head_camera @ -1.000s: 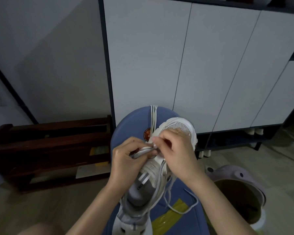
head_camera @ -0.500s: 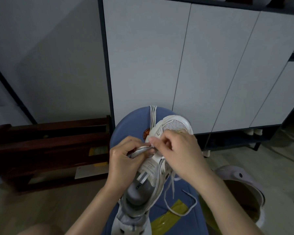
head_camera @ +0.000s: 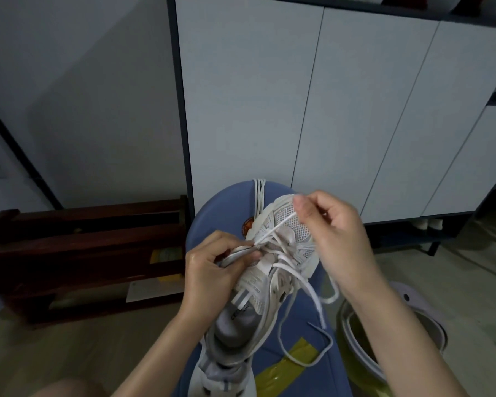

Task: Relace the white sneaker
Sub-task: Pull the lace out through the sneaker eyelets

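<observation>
Far left there's a dark wood rack (head_camera: 83, 247) on the floor, not part of the job. Next, your left hand (head_camera: 209, 270) is clenched round the sneaker's (head_camera: 258, 285) near-side eyelet edge, thumb & fingers pinching it just beside the point where the lace (head_camera: 275, 229) comes out. The sneaker sits on the blue seat (head_camera: 212, 224), toe pointing away from you, heel toward you & hanging low.

Mid: lace crosses the tongue a few times in the toe-side rows, so I'd judge the lower eyelets are done. Upper rows near the collar look unlaced, approx half left, though exact count is too small to tell.

Right: your right hand (head_camera: 332, 224) pinches the lace w/ thumb & forefinger above the toe mesh, drawn taut from the eyelet by your left hand. The other end trails loose over the seat, past the yellow tape (head_camera: 287, 365). Bin (head_camera: 413, 328) at far right.

Left to do, prob.: seat this pass, thread remaining rows, even the ends.
</observation>
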